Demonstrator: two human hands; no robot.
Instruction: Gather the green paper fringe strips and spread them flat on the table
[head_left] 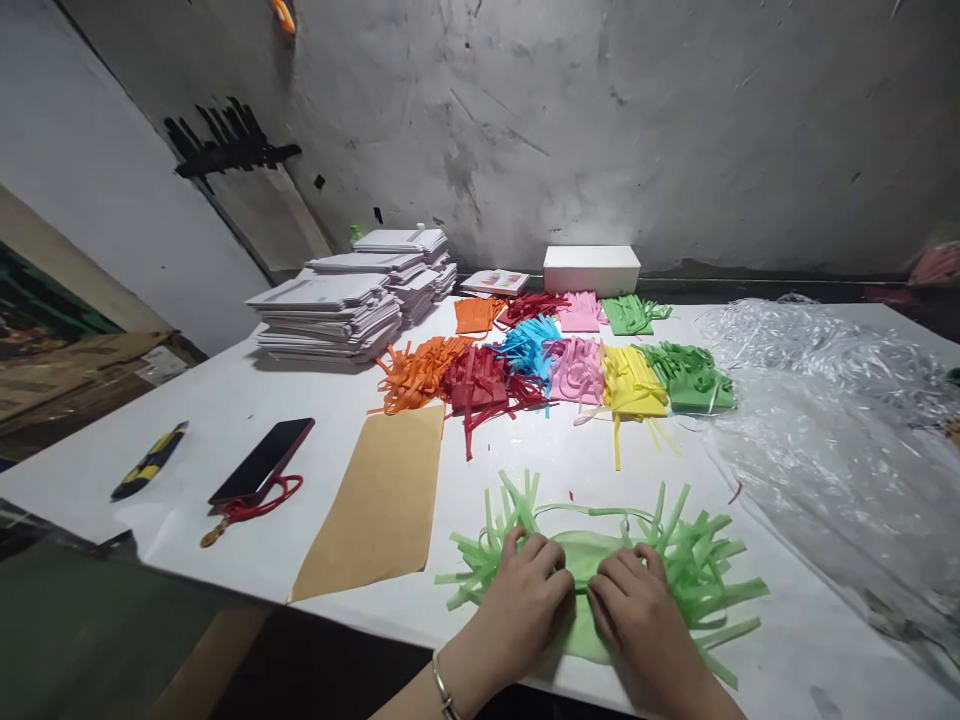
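Observation:
A light green fringed paper piece [592, 640] lies at the table's front edge, its cut strips spreading out to both sides. On its left part rests my left hand [529, 585], fingers curled and pressed together on the paper near the middle. My right hand [634, 600] mirrors it on the right, its fingers bent and gripping the same paper. A small gap separates the two hands, with a darker green fold line between them. The fingertips are partly hidden beneath the knuckles. A metal bracelet [444, 685] circles the left wrist.
Fringed bundles in orange [424, 372], red [476, 380], blue, pink, yellow [634, 382] and green lie behind. Stacked white packets [322, 315] stand back left, a white box [591, 270] at the wall. Brown paper [375, 500], a phone [262, 462] and a cutter [150, 462] lie left; plastic sheeting [832, 480] right.

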